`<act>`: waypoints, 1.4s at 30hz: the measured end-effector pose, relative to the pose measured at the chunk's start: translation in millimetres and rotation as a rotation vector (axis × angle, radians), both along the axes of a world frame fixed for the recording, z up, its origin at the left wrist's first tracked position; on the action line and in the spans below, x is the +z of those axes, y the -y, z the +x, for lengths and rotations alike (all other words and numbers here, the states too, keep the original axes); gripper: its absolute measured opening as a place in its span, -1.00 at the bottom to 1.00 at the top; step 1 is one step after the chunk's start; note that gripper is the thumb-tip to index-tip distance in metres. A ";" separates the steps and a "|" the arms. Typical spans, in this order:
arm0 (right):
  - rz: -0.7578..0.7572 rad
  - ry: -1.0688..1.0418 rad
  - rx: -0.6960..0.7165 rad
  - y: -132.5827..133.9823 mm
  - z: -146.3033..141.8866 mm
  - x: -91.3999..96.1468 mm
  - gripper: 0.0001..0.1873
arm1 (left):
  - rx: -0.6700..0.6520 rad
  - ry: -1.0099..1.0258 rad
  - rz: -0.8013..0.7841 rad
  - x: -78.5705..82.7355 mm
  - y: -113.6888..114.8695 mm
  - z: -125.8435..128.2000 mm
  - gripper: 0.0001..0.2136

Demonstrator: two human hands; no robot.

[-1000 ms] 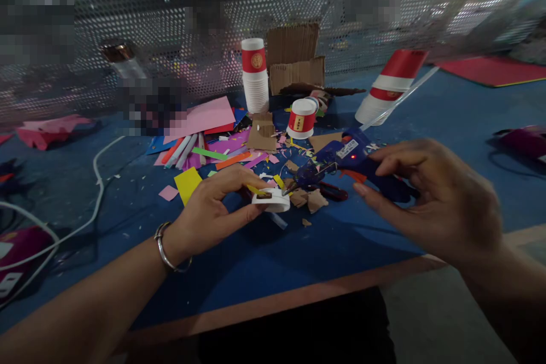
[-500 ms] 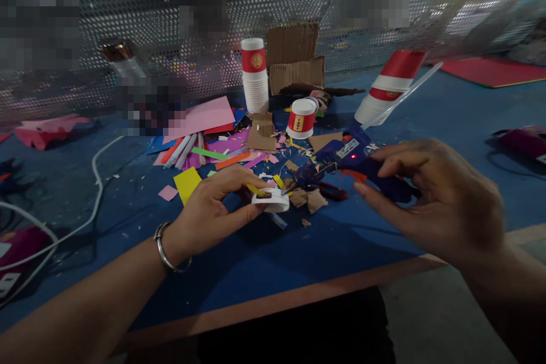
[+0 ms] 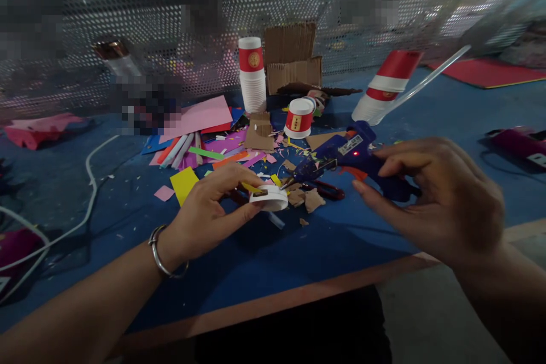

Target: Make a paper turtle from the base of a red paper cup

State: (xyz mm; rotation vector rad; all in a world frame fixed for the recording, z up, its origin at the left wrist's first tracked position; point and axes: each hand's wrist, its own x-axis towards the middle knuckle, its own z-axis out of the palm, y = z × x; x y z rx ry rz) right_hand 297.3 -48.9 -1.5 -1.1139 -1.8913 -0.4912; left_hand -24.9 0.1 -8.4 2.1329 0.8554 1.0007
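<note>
Between thumb and fingers, my left hand (image 3: 215, 210) pinches a short white round piece (image 3: 275, 199) that looks like the cut-off end of a paper cup. A yellow strip (image 3: 252, 188) lies across its left side. My right hand (image 3: 439, 199) is wrapped round the handle of a blue hot glue gun (image 3: 356, 156), whose red light is lit. A clear glue stick (image 3: 430, 78) juts out of the gun's back end. The metal nozzle (image 3: 288, 183) points left and down at the white piece's rim, and I cannot tell whether it touches.
Behind my hands lie paper scraps (image 3: 222, 153) and torn cardboard (image 3: 314, 201). A cup stack (image 3: 251, 77), a single red-and-white cup (image 3: 299, 118) and a tilted cup stack (image 3: 386, 88) stand farther back. A white cable (image 3: 91, 176) runs along the left. Perforated mesh (image 3: 149, 17) closes off the back.
The glue stick's free end has swung up and to the right. The nozzle and white piece stay close together, and my hands have barely moved; the view has shifted slightly.
</note>
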 end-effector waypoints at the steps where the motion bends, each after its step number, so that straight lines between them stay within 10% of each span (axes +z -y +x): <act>1: 0.003 -0.009 -0.010 0.0 0.5 -0.4 -0.71 | 0.005 0.013 -0.005 -0.6 -0.3 0.3 -0.87; 14: -0.132 -0.226 0.001 1.0 8.7 -18.0 -0.70 | -0.067 0.259 -0.315 -4.8 -8.1 2.3 -0.78; 42: -0.069 -0.153 0.057 -0.5 1.9 -13.8 -0.66 | -0.094 0.265 -0.364 -5.5 -6.7 3.0 -0.86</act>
